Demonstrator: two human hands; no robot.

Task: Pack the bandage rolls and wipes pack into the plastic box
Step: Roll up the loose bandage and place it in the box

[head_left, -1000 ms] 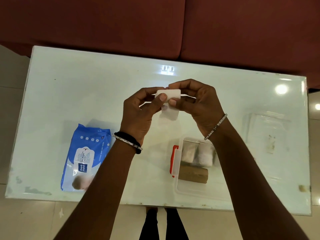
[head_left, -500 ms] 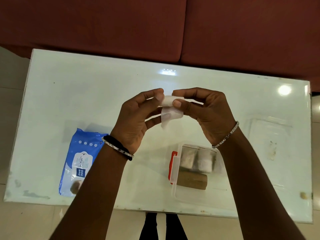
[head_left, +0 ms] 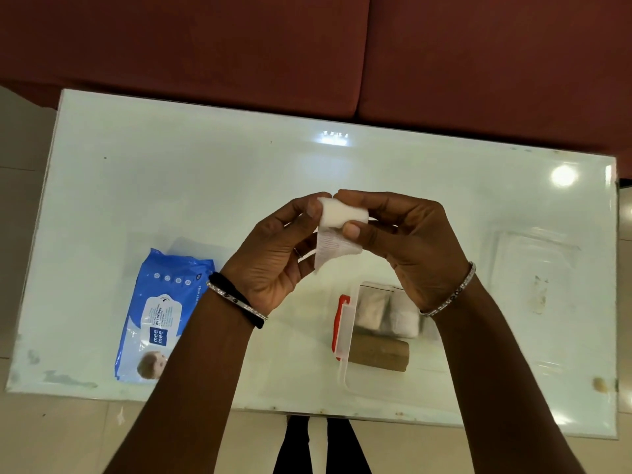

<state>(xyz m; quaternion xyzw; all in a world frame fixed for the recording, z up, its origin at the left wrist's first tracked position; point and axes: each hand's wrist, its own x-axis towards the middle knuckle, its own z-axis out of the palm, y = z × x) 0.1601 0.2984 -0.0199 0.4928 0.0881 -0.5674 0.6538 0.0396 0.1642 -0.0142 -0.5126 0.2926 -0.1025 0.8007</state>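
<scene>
A white bandage roll (head_left: 340, 217) is held above the table between my left hand (head_left: 273, 258) and my right hand (head_left: 407, 244), fingertips pinching each end. A loose tail of gauze hangs down from it. Below my right wrist stands the clear plastic box (head_left: 349, 336) with a red latch, holding a brown bandage roll (head_left: 379, 355) and two white rolls (head_left: 386, 313) side by side. The blue wipes pack (head_left: 160, 316) lies flat on the table to the left of my left forearm.
The glass table (head_left: 171, 186) has its near edge just below the box. A clear lid (head_left: 533, 268) lies at the right. A dark red sofa (head_left: 307, 46) runs along the far edge. My legs (head_left: 321, 446) show under the table.
Both hands have turned the white roll a little between the fingers, and the loose gauze tail now hangs lower. The camera has shifted slightly.
</scene>
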